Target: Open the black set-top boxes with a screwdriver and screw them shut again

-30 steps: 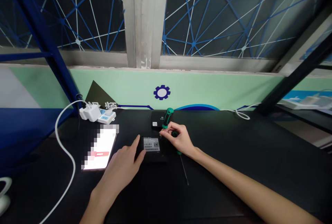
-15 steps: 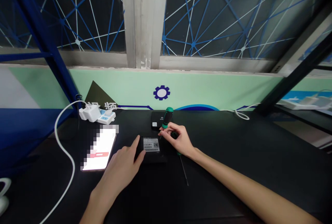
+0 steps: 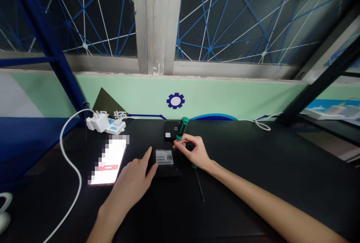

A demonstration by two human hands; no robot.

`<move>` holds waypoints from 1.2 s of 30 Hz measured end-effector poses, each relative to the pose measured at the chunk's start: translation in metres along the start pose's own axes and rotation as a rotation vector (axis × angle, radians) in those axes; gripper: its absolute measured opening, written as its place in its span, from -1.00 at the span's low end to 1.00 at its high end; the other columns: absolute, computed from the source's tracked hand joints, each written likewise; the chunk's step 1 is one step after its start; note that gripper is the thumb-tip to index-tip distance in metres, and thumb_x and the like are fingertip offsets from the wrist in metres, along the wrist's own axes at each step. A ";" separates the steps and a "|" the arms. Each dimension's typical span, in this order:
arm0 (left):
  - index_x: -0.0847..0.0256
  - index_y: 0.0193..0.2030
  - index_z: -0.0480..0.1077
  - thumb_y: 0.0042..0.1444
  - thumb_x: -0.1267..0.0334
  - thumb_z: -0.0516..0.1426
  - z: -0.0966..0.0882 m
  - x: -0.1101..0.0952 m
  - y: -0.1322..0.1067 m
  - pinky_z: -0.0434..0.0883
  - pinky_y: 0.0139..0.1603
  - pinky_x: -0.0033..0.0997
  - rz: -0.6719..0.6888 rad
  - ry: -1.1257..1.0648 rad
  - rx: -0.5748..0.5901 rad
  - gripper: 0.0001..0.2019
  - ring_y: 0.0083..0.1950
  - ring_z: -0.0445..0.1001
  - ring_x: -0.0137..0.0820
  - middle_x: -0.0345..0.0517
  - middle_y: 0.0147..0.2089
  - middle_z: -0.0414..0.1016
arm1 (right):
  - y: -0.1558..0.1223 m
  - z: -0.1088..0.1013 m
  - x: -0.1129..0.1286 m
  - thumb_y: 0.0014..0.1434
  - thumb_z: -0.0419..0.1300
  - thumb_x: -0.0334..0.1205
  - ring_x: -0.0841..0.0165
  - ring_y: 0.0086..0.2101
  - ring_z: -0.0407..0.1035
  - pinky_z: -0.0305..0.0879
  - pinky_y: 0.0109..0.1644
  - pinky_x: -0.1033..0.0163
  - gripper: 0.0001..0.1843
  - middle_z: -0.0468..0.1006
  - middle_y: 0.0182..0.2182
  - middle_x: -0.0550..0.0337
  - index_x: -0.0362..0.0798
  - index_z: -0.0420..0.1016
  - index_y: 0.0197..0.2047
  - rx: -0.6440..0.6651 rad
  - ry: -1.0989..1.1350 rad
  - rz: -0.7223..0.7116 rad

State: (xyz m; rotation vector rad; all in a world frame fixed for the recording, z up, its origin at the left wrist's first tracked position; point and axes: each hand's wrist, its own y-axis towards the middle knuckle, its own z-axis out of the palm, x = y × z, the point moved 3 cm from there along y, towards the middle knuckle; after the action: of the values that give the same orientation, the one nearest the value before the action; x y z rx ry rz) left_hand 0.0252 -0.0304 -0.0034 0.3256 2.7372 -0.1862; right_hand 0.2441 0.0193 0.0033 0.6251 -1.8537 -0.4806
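Observation:
A flat black device (image 3: 165, 171) with a white printed label (image 3: 164, 157) lies on the black table. Against its left side rests my left hand (image 3: 137, 175), index finger and thumb spread apart on its edge and face. My right hand (image 3: 194, 150) pinches a green-and-black screwdriver (image 3: 183, 127) low down, its handle standing nearly upright and tilted slightly right. The tip is at the device's upper right corner; whether it sits in a screw is too small to tell. A second screwdriver (image 3: 199, 185) lies under and in front of my right hand, its handle partly hidden.
Behind the device lies a black box (image 3: 169, 130) with a small white sticker. To the left are a lit phone (image 3: 108, 162), a white power strip with plugs (image 3: 115, 126) and a curving white cable (image 3: 63, 149). Another cable (image 3: 261, 125) runs along the wall at right.
The screwdriver's handle has shifted very slightly to the right and down. Both hands otherwise stay in the same places, and the device has not visibly moved.

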 end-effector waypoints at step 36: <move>0.18 0.51 -0.06 0.35 -0.11 -0.17 0.000 0.001 0.000 0.28 -0.38 -0.36 -0.011 -0.016 0.005 -0.32 -0.22 0.57 -0.14 0.03 -0.14 0.59 | 0.000 0.000 -0.004 0.24 0.28 -0.10 0.35 -0.53 0.42 0.34 -0.44 0.25 -0.78 0.64 -0.47 0.12 -0.05 0.56 -0.36 -0.035 -0.026 -0.003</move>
State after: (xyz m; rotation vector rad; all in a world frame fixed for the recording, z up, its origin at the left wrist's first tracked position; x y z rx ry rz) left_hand 0.0247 -0.0305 -0.0037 0.3096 2.7238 -0.1980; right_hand 0.2456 0.0215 0.0003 0.6011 -1.8654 -0.5247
